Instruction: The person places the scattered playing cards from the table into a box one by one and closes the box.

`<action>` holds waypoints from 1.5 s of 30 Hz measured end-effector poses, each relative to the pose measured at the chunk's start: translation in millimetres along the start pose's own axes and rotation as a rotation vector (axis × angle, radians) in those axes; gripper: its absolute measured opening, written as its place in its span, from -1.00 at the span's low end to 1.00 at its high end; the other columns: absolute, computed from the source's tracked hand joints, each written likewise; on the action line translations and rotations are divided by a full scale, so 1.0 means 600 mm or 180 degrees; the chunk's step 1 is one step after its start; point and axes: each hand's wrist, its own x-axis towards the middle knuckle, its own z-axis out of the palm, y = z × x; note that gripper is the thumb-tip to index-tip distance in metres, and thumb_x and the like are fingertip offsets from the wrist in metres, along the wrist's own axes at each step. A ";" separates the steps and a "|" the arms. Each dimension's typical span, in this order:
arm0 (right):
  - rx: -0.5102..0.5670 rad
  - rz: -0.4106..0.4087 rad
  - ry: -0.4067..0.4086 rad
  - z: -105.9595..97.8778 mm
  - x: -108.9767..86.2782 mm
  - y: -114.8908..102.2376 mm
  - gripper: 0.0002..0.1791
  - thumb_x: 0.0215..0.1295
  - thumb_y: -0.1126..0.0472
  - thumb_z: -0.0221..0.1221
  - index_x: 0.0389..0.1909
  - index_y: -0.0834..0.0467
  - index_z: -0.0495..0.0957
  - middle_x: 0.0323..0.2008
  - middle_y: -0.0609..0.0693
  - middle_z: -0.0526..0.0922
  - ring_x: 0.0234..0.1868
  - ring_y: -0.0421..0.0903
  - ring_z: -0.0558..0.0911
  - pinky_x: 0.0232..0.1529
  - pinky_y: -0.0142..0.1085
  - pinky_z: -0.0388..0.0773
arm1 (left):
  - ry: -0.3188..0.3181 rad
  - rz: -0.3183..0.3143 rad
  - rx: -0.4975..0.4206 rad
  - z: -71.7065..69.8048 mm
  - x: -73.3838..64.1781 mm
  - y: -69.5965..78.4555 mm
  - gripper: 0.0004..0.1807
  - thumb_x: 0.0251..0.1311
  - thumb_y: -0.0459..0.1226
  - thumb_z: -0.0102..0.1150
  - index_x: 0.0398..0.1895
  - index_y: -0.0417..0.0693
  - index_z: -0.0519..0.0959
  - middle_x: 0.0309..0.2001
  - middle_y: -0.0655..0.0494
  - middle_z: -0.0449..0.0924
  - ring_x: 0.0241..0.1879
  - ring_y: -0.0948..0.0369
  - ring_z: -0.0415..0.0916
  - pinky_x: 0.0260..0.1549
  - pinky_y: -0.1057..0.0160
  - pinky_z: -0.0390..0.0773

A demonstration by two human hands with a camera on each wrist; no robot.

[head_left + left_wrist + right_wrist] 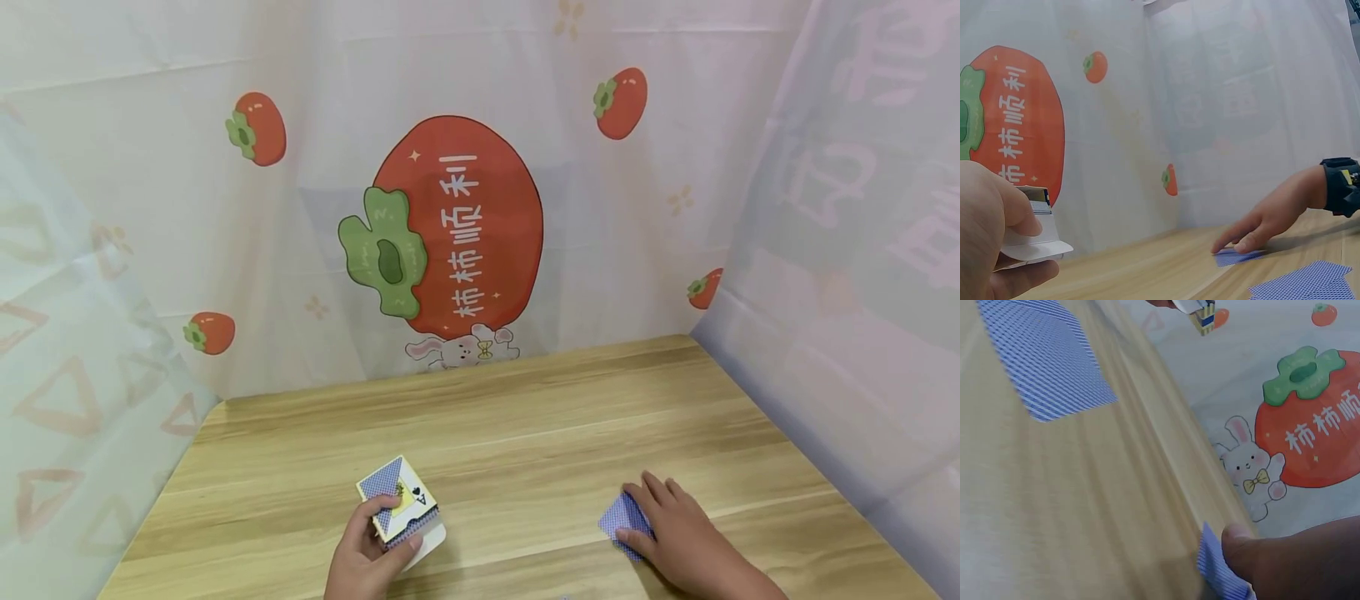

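Observation:
My left hand grips a playing-card box with blue checks and an ace on its front. The box is tilted, its white flap folded out toward me. Card edges show inside its mouth in the left wrist view. Over to the right, my right hand rests on a blue-checked playing card that lies on the table. Its thumb is on top of the card, and the fingers reach out past the far edge. Part of that card is hidden under the hand.
More blue-backed cards lie overlapping on the wooden table, nearer to me; the right wrist view shows them at upper left. White cloth printed with persimmons walls the table at the back and both sides. A dark strap circles the right wrist.

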 end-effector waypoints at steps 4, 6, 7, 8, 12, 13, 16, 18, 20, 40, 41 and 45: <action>0.0055 -0.0077 -0.0084 0.014 -0.015 0.002 -0.06 0.27 -0.43 0.13 0.41 0.20 0.39 0.42 0.43 0.26 0.38 0.59 0.18 0.25 0.51 0.13 | 0.0007 0.0013 -0.0022 0.000 0.000 0.002 -0.35 0.07 -0.51 0.35 0.24 -0.29 0.30 0.14 -0.43 0.29 0.00 -0.04 0.53 -0.14 0.21 0.69; 0.0182 -0.0133 -0.0220 0.017 -0.019 0.000 -0.02 0.24 -0.43 0.16 0.42 0.23 0.37 0.43 0.47 0.22 0.37 0.63 0.14 0.24 0.53 0.09 | 0.0009 0.0026 -0.0026 0.000 0.000 0.003 -0.35 0.07 -0.52 0.34 0.24 -0.29 0.30 0.15 -0.44 0.28 0.00 -0.04 0.52 -0.13 0.20 0.69; 0.0242 -0.0181 -0.0294 0.018 -0.020 -0.002 -0.01 0.23 -0.42 0.19 0.42 0.25 0.36 0.42 0.49 0.20 0.36 0.66 0.13 0.23 0.55 0.09 | 0.0011 0.0029 -0.0022 0.000 -0.001 0.003 -0.35 0.07 -0.52 0.34 0.24 -0.29 0.30 0.15 -0.44 0.28 0.00 -0.04 0.52 -0.13 0.21 0.69; 0.0274 -0.0247 -0.0358 0.018 -0.021 -0.003 0.00 0.22 -0.40 0.21 0.42 0.27 0.35 0.42 0.52 0.20 0.34 0.68 0.13 0.21 0.56 0.10 | 0.0009 0.0029 -0.0014 0.000 -0.001 0.003 -0.36 0.07 -0.51 0.34 0.24 -0.29 0.30 0.15 -0.44 0.28 0.00 -0.04 0.52 -0.14 0.21 0.69; 0.0273 -0.0476 -0.0549 0.015 -0.019 -0.013 -0.01 0.18 -0.33 0.31 0.41 0.28 0.34 0.39 0.53 0.23 0.29 0.69 0.21 0.14 0.53 0.25 | 0.0006 0.0025 0.0031 0.000 -0.003 0.004 -0.36 0.09 -0.49 0.36 0.24 -0.27 0.31 0.15 -0.43 0.29 0.00 -0.04 0.52 -0.15 0.21 0.69; 0.0256 -0.0502 -0.0572 0.014 -0.018 -0.017 -0.03 0.17 -0.31 0.33 0.40 0.28 0.35 0.38 0.50 0.25 0.28 0.65 0.25 0.12 0.50 0.31 | 0.0007 0.0022 0.0039 0.000 -0.003 0.004 -0.36 0.10 -0.49 0.36 0.24 -0.27 0.31 0.15 -0.43 0.29 0.00 -0.04 0.52 -0.15 0.21 0.69; 0.0243 -0.0487 -0.0616 0.008 -0.016 -0.028 -0.11 0.14 -0.18 0.42 0.36 0.26 0.39 0.35 0.40 0.34 0.26 0.49 0.36 0.06 0.41 0.43 | 0.0002 0.0020 0.0021 0.001 -0.004 0.004 -0.36 0.10 -0.49 0.36 0.24 -0.27 0.30 0.15 -0.43 0.28 0.00 -0.04 0.51 -0.15 0.21 0.69; 0.0264 -0.0436 -0.0609 0.004 -0.015 -0.034 -0.17 0.12 -0.08 0.47 0.34 0.24 0.42 0.32 0.32 0.39 0.24 0.38 0.41 0.04 0.33 0.49 | -0.0002 0.0019 -0.0004 0.001 -0.004 0.003 -0.36 0.09 -0.50 0.36 0.24 -0.27 0.30 0.15 -0.43 0.28 0.00 -0.04 0.51 -0.14 0.20 0.69; 0.0281 -0.0414 -0.0566 0.000 -0.014 -0.040 -0.20 0.10 0.01 0.49 0.32 0.23 0.44 0.29 0.27 0.43 0.20 0.31 0.44 0.00 0.26 0.53 | -0.0003 0.0027 -0.0014 0.001 -0.003 0.002 -0.36 0.09 -0.50 0.36 0.24 -0.28 0.30 0.15 -0.44 0.28 0.00 -0.04 0.51 -0.14 0.20 0.69; 0.0373 -0.0300 -0.0463 -0.017 -0.004 -0.068 -0.03 -0.28 0.25 0.43 0.36 0.10 0.41 0.10 0.13 0.44 -0.08 0.05 0.38 -0.24 -0.14 0.47 | -0.0008 0.0035 -0.0020 -0.003 -0.002 0.000 -0.34 0.06 -0.49 0.38 0.23 -0.28 0.30 0.16 -0.44 0.30 0.01 -0.01 0.54 -0.12 0.21 0.69; 0.0372 -0.0296 -0.0462 -0.016 -0.003 -0.070 -0.02 -0.30 0.25 0.42 0.37 0.09 0.40 0.11 0.13 0.43 -0.07 0.06 0.38 -0.22 -0.12 0.47 | -0.0008 0.0034 -0.0023 -0.003 -0.002 0.000 -0.34 0.06 -0.49 0.38 0.23 -0.28 0.30 0.15 -0.44 0.30 0.01 -0.01 0.54 -0.12 0.21 0.69; 0.0402 -0.0300 -0.0465 -0.015 0.002 -0.073 0.02 -0.32 0.24 0.43 0.39 0.06 0.38 0.14 0.13 0.41 -0.05 0.07 0.38 -0.18 -0.05 0.44 | -0.0003 0.0009 -0.0060 -0.003 -0.002 0.002 -0.34 0.06 -0.48 0.38 0.23 -0.27 0.31 0.16 -0.44 0.29 0.02 -0.03 0.52 -0.11 0.20 0.69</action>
